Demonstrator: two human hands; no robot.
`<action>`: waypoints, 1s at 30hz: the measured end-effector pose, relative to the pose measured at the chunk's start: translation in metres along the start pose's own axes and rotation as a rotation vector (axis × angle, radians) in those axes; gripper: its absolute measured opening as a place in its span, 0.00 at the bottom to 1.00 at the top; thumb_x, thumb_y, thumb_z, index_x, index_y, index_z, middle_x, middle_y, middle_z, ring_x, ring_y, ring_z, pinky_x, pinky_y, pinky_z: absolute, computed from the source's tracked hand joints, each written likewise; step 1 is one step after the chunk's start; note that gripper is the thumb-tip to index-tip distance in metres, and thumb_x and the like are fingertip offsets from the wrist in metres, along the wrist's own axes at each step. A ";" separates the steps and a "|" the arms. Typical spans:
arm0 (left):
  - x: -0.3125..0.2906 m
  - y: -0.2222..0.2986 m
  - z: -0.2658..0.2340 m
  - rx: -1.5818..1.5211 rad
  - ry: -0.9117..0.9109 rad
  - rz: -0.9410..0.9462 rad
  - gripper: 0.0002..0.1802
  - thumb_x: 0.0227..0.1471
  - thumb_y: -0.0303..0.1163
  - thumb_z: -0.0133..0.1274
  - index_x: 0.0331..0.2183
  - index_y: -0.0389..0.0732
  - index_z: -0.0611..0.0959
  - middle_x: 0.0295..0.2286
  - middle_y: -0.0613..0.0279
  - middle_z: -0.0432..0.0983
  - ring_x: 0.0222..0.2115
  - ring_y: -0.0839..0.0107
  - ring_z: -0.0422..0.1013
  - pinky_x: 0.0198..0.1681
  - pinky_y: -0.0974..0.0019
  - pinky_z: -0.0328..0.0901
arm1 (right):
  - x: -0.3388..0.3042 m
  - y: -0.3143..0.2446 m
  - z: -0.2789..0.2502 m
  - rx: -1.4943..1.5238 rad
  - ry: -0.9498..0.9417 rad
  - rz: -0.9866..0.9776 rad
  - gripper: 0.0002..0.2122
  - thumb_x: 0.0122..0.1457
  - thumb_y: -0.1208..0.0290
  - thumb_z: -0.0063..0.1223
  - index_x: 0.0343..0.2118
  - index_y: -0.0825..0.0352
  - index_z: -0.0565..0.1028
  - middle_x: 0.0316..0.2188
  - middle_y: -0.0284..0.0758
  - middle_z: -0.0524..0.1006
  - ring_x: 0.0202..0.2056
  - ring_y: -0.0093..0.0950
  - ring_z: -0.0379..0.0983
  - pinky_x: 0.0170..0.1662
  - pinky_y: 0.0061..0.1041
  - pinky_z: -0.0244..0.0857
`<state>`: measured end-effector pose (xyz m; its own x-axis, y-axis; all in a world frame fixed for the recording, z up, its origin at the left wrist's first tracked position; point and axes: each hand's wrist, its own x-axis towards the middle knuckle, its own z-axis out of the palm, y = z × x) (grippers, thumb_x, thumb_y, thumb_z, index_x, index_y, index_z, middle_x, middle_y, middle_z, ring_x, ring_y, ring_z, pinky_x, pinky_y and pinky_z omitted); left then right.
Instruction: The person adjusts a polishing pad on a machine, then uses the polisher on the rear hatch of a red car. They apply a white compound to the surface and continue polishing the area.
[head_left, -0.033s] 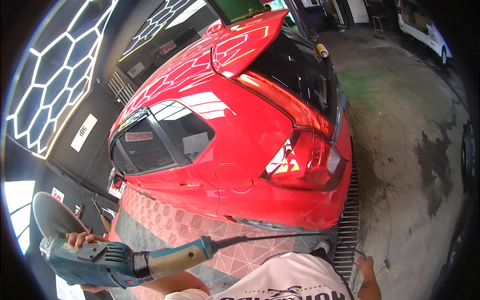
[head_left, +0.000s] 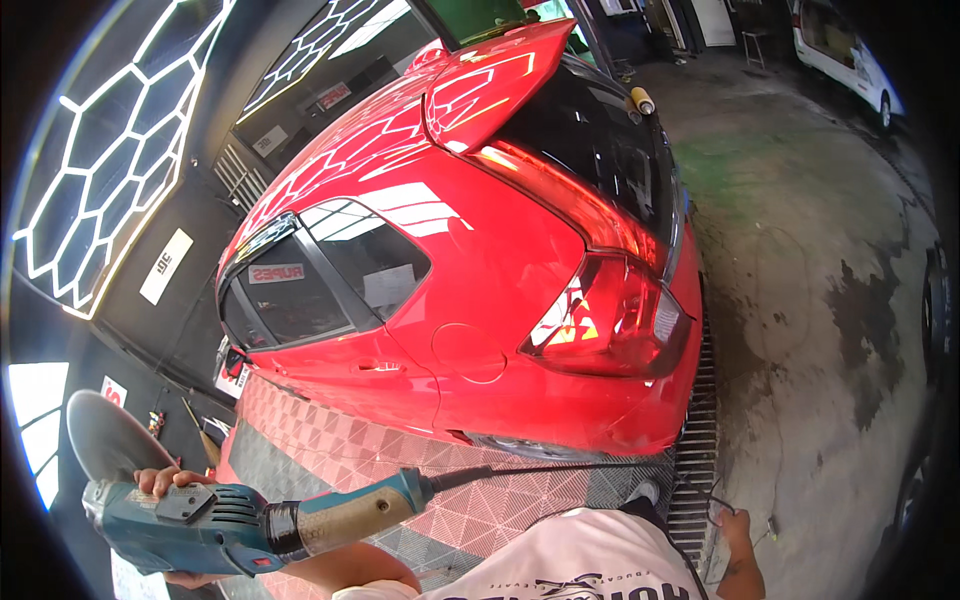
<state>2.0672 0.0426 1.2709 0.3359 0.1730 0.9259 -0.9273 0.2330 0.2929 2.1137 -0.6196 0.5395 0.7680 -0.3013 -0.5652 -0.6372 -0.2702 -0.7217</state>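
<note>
At the lower left, my left hand [head_left: 168, 481] is wrapped round the head end of a teal corded polisher [head_left: 225, 518]. The tool lies sideways across my body, its tan rear handle pointing right. A round grey pad [head_left: 105, 430] stands up on its far side, its surface smeared. From the handle a black power cord [head_left: 570, 468] runs right toward the car's rear. My right hand [head_left: 736, 527] hangs low at the right, fingers closed on what looks like a thin dark loop of cord. In front stands a glossy red hatchback [head_left: 510, 300], apart from the tool.
Red and grey floor tiles [head_left: 330, 430] lie beside the car. A slotted drain grate [head_left: 700, 430] borders the stained concrete [head_left: 790, 250]. A yellow-ended roller [head_left: 642, 100] is at the rear window. A white vehicle [head_left: 850, 55] and a stool [head_left: 754, 45] stand farther back.
</note>
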 end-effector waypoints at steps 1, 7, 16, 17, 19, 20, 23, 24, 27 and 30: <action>-0.008 0.012 -0.003 0.013 0.001 0.022 0.63 0.36 0.44 0.77 0.65 0.33 0.57 0.54 0.51 0.60 0.60 0.56 0.64 0.70 0.49 0.58 | -0.006 0.002 -0.009 -0.090 0.040 -0.005 0.19 0.62 0.59 0.67 0.23 0.73 0.82 0.21 0.45 0.84 0.23 0.39 0.81 0.32 0.44 0.71; -0.055 0.079 -0.040 0.014 0.080 -0.013 0.64 0.35 0.45 0.76 0.65 0.34 0.57 0.54 0.52 0.60 0.58 0.56 0.64 0.69 0.48 0.57 | -0.052 0.095 -0.087 -0.600 0.234 -0.395 0.26 0.61 0.48 0.69 0.24 0.73 0.81 0.24 0.55 0.80 0.29 0.59 0.79 0.33 0.53 0.69; -0.131 0.159 -0.044 -0.077 0.205 -0.032 0.64 0.31 0.44 0.79 0.64 0.36 0.60 0.52 0.56 0.63 0.56 0.59 0.66 0.67 0.49 0.59 | -0.210 0.092 -0.231 -0.662 0.389 0.004 0.19 0.62 0.60 0.68 0.24 0.75 0.80 0.24 0.55 0.81 0.26 0.54 0.80 0.32 0.49 0.73; -0.136 0.165 -0.043 -0.089 0.205 -0.029 0.64 0.30 0.44 0.80 0.64 0.37 0.60 0.52 0.56 0.63 0.55 0.59 0.66 0.67 0.49 0.59 | -0.219 0.099 -0.239 -0.674 0.395 0.040 0.19 0.62 0.61 0.68 0.26 0.75 0.81 0.24 0.54 0.82 0.25 0.53 0.80 0.30 0.48 0.73; -0.147 0.177 -0.038 -0.100 0.214 -0.022 0.65 0.29 0.43 0.80 0.63 0.37 0.60 0.51 0.57 0.64 0.55 0.60 0.67 0.66 0.50 0.60 | -0.229 0.107 -0.248 -0.575 0.236 0.235 0.19 0.62 0.59 0.68 0.32 0.77 0.83 0.27 0.53 0.83 0.23 0.49 0.81 0.26 0.47 0.73; -0.147 0.182 -0.031 -0.098 0.214 -0.022 0.65 0.29 0.43 0.81 0.63 0.37 0.61 0.51 0.57 0.64 0.54 0.60 0.67 0.66 0.50 0.60 | -0.231 0.108 -0.249 -0.522 0.148 0.330 0.20 0.62 0.58 0.69 0.35 0.78 0.84 0.28 0.53 0.84 0.22 0.47 0.81 0.24 0.46 0.73; -0.155 0.198 -0.002 -0.085 0.202 -0.008 0.65 0.28 0.43 0.82 0.63 0.38 0.61 0.50 0.58 0.65 0.54 0.61 0.68 0.66 0.50 0.61 | -0.240 0.085 -0.233 -0.550 0.125 0.396 0.23 0.60 0.57 0.70 0.36 0.79 0.81 0.27 0.52 0.81 0.21 0.45 0.81 0.19 0.46 0.70; -0.170 0.206 -0.009 -0.097 0.217 0.005 0.65 0.27 0.43 0.82 0.63 0.38 0.62 0.50 0.59 0.65 0.53 0.62 0.68 0.65 0.50 0.61 | -0.245 0.084 -0.232 -0.566 0.195 0.331 0.21 0.59 0.57 0.72 0.30 0.77 0.79 0.23 0.48 0.78 0.19 0.43 0.77 0.20 0.46 0.70; -0.173 0.208 0.030 -0.094 0.198 0.017 0.65 0.26 0.42 0.83 0.62 0.39 0.62 0.50 0.60 0.66 0.52 0.63 0.69 0.65 0.51 0.62 | -0.223 0.122 -0.249 -0.570 0.146 0.172 0.21 0.58 0.59 0.73 0.35 0.77 0.80 0.27 0.48 0.82 0.22 0.42 0.79 0.22 0.46 0.69; -0.187 0.211 0.062 -0.095 0.194 0.046 0.65 0.25 0.42 0.84 0.62 0.40 0.63 0.49 0.61 0.67 0.52 0.64 0.69 0.64 0.51 0.62 | -0.206 0.132 -0.270 -0.460 0.072 0.184 0.19 0.60 0.60 0.70 0.30 0.74 0.77 0.22 0.42 0.76 0.19 0.38 0.74 0.19 0.41 0.68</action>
<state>1.7983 -0.0002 1.1742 0.3279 0.3642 0.8717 -0.9258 0.3078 0.2196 1.8537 -0.8406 0.6683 0.6442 -0.4394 -0.6260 -0.7364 -0.5773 -0.3527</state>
